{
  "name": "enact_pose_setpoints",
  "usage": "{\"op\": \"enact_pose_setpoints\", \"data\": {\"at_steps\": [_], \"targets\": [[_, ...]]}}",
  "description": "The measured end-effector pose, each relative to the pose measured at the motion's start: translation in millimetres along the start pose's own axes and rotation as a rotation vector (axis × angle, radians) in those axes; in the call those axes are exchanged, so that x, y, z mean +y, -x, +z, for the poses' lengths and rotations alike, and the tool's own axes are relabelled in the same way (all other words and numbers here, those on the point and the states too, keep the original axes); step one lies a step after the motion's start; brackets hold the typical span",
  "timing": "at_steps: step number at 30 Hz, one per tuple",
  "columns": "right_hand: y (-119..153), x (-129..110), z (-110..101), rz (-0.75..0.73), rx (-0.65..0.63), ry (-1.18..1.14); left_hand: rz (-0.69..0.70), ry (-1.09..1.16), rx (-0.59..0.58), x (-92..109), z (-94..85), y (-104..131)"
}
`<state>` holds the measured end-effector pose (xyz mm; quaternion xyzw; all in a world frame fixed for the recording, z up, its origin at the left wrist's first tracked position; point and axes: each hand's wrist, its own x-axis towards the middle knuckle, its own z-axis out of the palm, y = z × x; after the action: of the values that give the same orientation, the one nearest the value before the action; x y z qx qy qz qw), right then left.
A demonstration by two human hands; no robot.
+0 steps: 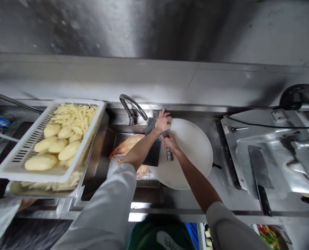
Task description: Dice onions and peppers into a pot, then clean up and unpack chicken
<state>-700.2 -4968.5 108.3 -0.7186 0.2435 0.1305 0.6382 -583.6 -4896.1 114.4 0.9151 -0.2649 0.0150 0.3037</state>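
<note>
My left hand (164,121) is beside the upper end of a flat dark grey blade-like piece (152,152), its fingers partly spread. Just below it, my right hand (170,141) is closed around a short dark, shiny handle (170,155), whose lower end sticks out. How the handle and the dark piece join is hidden between my hands. Both hands are over the left edge of a round white cutting board (193,152). Pale and browned meat (128,145) lies in the sink, partly under my left forearm.
A curved faucet (131,104) rises behind the sink. At left, a white basket (12,171) of peeled and cut potatoes sits on a metal tray (41,193); another person's hand (26,204) is near it. A cleaver (259,177) lies on metal equipment at right.
</note>
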Motion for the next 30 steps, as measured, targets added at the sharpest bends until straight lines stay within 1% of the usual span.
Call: {"op": "enact_pose_setpoints", "data": {"at_steps": [1,2,3,4,7,8,9,10,11,12,13,15,16,17,18,19,20,21,23,25,26,27,28,29,30], "targets": [[-2,-2,2,-0.001,-0.001,-0.02,0.007,0.004,0.01,-2,-0.6,-3],[5,4,2,-0.011,-0.01,-0.028,0.019,0.009,0.019,0,2.0,4],[20,18,0,-0.019,-0.025,-0.027,0.031,0.014,0.025,7,7.6,22],[40,37,-4,-0.013,-0.044,-0.014,0.038,0.02,0.027,16,15.4,48],[109,101,-22,0.048,-0.081,0.048,0.012,0.045,0.036,53,41.0,135],[124,116,-28,0.059,-0.08,0.072,0.0,0.055,0.034,62,47.0,154],[132,124,-32,0.063,-0.08,0.095,-0.01,0.063,0.03,68,50.2,165],[131,124,-34,0.058,-0.079,0.116,-0.014,0.068,0.027,68,50.3,165],[122,116,-34,0.044,-0.077,0.129,-0.013,0.069,0.023,64,47.0,155],[105,101,-31,0.023,-0.076,0.138,-0.003,0.067,0.016,56,40.7,135],[84,81,-25,0.001,-0.071,0.139,0.009,0.064,0.011,45,32.1,109],[37,34,-12,-0.039,-0.031,0.119,0.04,0.058,-0.005,19,12.3,48],[17,13,-6,-0.027,-0.006,0.097,0.037,0.056,0.002,9,3.6,22],[3,-2,-1,-0.018,0.016,0.076,0.033,0.054,0.01,1,-2.7,3],[-3,-10,2,-0.014,0.028,0.058,0.033,0.053,0.019,-2,-5.9,-7],[0,-10,3,-0.018,0.025,0.047,0.036,0.054,0.026,-2,-5.7,-5],[11,-1,2,-0.028,0.008,0.047,0.041,0.054,0.026,3,-2.3,8],[29,15,-2,-0.032,-0.017,0.06,0.044,0.057,0.024,12,3.8,30],[78,59,-13,-0.013,-0.073,0.113,0.034,0.066,0.018,37,20.8,91],[124,103,-26,0.026,-0.072,0.17,0.013,0.087,0.035,62,38.2,150],[139,118,-32,0.029,-0.056,0.193,0.01,0.098,0.041,70,44.6,169],[146,126,-36,0.029,-0.047,0.209,0.006,0.107,0.045,75,48.4,179],[144,126,-37,0.027,-0.041,0.22,0.005,0.112,0.043,75,49.0,178],[134,118,-36,0.024,-0.039,0.226,0.006,0.113,0.036,70,46.2,166],[117,102,-34,0.018,-0.04,0.226,0.012,0.109,0.025,62,40.2,144]]}}
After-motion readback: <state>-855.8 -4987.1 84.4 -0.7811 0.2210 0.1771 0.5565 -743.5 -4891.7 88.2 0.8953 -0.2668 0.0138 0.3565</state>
